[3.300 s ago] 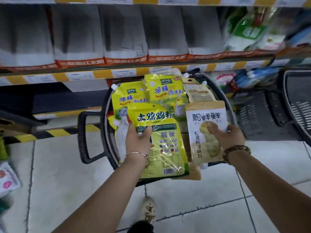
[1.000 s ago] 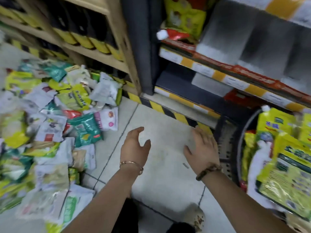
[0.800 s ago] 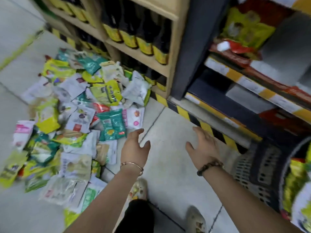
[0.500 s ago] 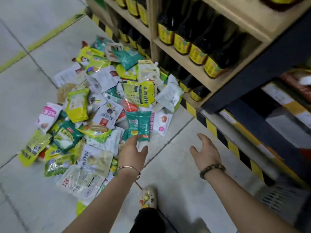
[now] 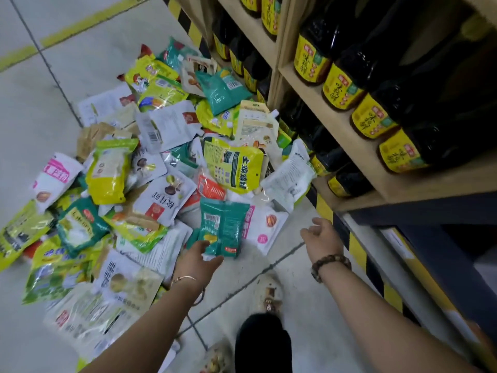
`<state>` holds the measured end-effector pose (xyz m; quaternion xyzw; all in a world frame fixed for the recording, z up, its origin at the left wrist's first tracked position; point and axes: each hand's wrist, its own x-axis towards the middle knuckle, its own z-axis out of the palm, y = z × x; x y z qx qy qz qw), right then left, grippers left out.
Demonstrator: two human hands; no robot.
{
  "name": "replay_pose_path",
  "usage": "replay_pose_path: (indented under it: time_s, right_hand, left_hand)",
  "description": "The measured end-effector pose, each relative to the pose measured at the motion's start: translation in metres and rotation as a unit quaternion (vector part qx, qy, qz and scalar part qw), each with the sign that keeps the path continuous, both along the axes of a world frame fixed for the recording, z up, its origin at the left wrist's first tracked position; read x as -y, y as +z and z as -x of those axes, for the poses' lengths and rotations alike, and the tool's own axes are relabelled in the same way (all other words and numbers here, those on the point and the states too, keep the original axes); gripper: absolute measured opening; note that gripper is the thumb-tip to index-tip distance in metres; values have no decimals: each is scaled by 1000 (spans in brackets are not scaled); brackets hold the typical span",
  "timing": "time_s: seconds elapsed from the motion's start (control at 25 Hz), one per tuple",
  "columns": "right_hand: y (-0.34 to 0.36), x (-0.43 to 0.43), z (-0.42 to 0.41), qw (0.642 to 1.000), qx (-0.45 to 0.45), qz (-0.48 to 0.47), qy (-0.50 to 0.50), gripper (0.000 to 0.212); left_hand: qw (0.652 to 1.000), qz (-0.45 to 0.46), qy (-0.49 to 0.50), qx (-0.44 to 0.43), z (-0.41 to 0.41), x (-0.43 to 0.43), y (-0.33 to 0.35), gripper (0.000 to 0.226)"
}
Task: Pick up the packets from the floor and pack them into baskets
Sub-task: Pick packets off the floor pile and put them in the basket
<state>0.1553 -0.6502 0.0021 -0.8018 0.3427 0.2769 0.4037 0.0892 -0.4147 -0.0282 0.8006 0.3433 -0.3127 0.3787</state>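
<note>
— On the floor [image 5: 282,300] by the wooden shelf [image 5: 349,135], that heap of packets [image 5: 129,184] looks dumped, not stacked; they overlap every which way, some leaning on the shelf's foot
— And the hands?
— The left hand [image 5: 197,261] is spread, fingers out at the bottom edge of a teal packet [image 5: 223,227] on the near side of the heap. Whether it touches yet, I cannot tell. I'd guess that one is chosen because it lies on top and nearest
— The right?
— The right hand [image 5: 321,236] hangs loose and holds nothing, near a white packet [image 5: 265,224], likely ready for it
— Any basket?
— None in sight from here. Only the shelf holds things: dark bottles [image 5: 376,119] with yellow labels, in rows
</note>
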Motion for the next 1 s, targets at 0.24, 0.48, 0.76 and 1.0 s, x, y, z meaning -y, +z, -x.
replay_pose_path:
  time_s: [0.24, 0.48, 0.76, 1.0]
  right_hand:
    - [-79, 19, -77, 995, -45, 2, -84, 41]
    - [-163, 15, -124, 989, -88, 2, -121, 39]
    - [-216, 7, -154, 945, -77, -65, -312, 87]
    - [-217, 13, -179, 948, -87, -190, -239, 56]
  left_hand:
    - [999, -16, 27, -42, -38, -10, -80, 64]
    - [998, -21, 64, -9, -79, -14, -159, 72]
    - [986, -18, 165, 5, -79, -17, -221, 90]
    - [980, -23, 195, -22, -80, -10, -215, 35]
